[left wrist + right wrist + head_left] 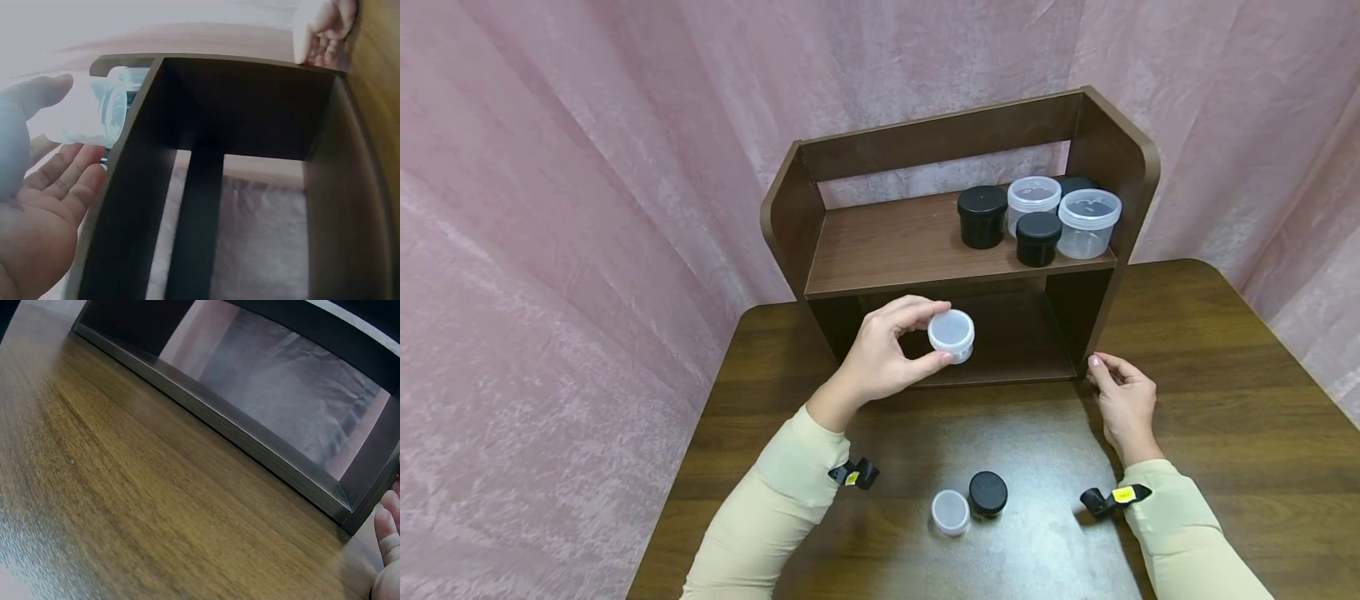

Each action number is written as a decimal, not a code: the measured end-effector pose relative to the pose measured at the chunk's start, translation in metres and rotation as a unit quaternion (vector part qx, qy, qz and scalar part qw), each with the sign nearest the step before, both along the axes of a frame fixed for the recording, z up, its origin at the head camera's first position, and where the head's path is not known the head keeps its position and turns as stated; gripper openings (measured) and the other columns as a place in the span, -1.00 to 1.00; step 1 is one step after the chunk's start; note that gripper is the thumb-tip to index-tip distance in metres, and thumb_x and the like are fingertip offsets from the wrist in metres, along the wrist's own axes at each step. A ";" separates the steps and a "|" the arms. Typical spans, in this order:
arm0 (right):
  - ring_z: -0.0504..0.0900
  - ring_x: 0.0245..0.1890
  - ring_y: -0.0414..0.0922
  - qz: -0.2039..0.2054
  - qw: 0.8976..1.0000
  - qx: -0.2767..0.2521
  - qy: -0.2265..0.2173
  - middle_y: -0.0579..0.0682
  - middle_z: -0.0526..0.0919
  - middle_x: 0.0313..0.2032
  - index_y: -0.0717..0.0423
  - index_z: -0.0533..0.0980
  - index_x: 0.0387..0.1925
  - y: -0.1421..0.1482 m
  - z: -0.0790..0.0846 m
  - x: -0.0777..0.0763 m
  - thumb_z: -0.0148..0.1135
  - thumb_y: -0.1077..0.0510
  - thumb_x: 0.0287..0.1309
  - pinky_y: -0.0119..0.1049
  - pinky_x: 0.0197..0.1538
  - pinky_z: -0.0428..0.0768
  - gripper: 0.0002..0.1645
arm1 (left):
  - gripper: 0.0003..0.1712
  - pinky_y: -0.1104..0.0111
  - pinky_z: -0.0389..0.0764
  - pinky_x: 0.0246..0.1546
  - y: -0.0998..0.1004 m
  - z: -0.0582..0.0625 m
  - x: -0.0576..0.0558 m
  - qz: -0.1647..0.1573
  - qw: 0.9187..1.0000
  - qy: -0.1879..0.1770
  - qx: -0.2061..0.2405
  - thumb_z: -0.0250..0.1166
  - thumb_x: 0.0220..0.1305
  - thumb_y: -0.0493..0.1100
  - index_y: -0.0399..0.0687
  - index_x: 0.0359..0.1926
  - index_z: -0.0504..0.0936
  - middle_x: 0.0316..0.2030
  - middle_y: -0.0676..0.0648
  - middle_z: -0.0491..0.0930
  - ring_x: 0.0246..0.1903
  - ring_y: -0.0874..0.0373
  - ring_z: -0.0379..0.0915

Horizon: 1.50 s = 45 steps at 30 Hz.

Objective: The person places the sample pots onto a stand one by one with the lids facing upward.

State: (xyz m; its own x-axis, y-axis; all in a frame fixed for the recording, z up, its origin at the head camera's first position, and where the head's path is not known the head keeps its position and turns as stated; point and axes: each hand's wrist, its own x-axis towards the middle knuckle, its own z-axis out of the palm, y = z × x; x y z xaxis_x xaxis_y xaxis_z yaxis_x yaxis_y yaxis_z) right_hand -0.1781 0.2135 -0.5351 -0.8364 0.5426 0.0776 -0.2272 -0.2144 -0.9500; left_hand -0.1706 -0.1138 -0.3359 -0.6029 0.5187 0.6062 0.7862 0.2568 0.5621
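Left hand [882,350] pinches small clear jar [952,333] by its sides, likely for secure hold, near side of brown shelf unit [880,246]; right hand [1127,408] touches unit's near right edge, perhaps steadying, grip unclear.

A pink curtain [587,192] hangs in folds behind a brown wood-grained table [1217,367] with rounded corners.

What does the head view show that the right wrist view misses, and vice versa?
Only head: the left hand pinching a small jar, more jars on the upper shelf, two jars on the table. Only right wrist: the opening at the back of the lower compartment. Both: the shelf unit, the right hand at its side, the table, the pink curtain.
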 end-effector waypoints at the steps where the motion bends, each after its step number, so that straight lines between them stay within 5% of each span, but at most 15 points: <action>1: 0.59 -0.55 -0.25 0.000 1.000 0.001 0.001 -0.04 0.69 -0.45 0.42 0.62 -0.22 0.000 0.000 0.000 0.35 0.30 0.11 -0.54 -0.43 0.56 -0.76 | -0.38 0.40 0.59 -0.14 0.002 0.005 -0.003 0.002 1.000 -0.001 0.000 0.54 -0.05 -0.21 -0.21 0.09 0.59 -0.08 -0.06 0.60 -0.16 0.19 0.53; 9: 0.59 -0.56 -0.27 -0.003 1.000 0.006 0.011 -0.10 0.69 -0.48 0.38 0.64 -0.26 0.000 -0.003 -0.002 0.35 0.29 0.11 -0.56 -0.43 0.55 -0.81 | -0.40 0.37 0.61 -0.14 0.018 0.038 -0.025 0.025 0.999 -0.034 0.008 0.55 -0.06 -0.21 -0.23 0.05 0.58 -0.10 -0.07 0.63 -0.21 0.21 0.56; 16: 0.59 -0.55 -0.26 0.001 1.000 0.011 0.013 -0.13 0.68 -0.48 0.37 0.64 -0.26 0.000 -0.003 -0.002 0.36 0.27 0.11 -0.55 -0.42 0.55 -0.80 | -0.43 0.35 0.61 -0.09 0.033 0.053 -0.044 -0.007 0.995 -0.090 0.034 0.55 -0.06 -0.25 -0.23 0.02 0.58 -0.11 -0.07 0.63 -0.21 0.21 0.59; 23: 0.60 -0.53 -0.23 0.003 1.000 0.022 0.002 -0.07 0.69 -0.45 0.36 0.64 -0.25 0.000 -0.002 0.000 0.36 0.26 0.12 -0.53 -0.40 0.57 -0.79 | -0.45 0.33 0.61 -0.08 0.040 0.058 -0.058 -0.028 0.991 -0.120 0.043 0.54 -0.05 -0.27 -0.26 0.02 0.59 -0.11 -0.09 0.63 -0.20 0.21 0.59; 33: 0.60 -0.55 -0.26 0.003 1.000 0.009 0.005 -0.11 0.69 -0.47 0.38 0.64 -0.24 0.000 -0.001 -0.001 0.36 0.28 0.11 -0.53 -0.40 0.57 -0.78 | -0.46 0.31 0.65 -0.20 0.047 0.058 -0.075 -0.006 0.976 -0.205 0.070 0.49 0.00 -0.34 -0.31 0.06 0.58 -0.13 -0.18 0.64 -0.24 0.09 0.61; 45: 0.61 -0.53 -0.21 0.002 1.000 0.024 0.001 -0.01 0.70 -0.42 0.30 0.66 -0.27 0.002 -0.004 -0.001 0.39 0.21 0.10 -0.52 -0.39 0.58 -0.79 | -0.48 0.36 0.65 -0.21 0.057 0.055 -0.082 0.022 0.971 -0.225 0.076 0.51 -0.02 -0.30 -0.28 0.03 0.61 -0.14 -0.14 0.64 -0.25 0.12 0.62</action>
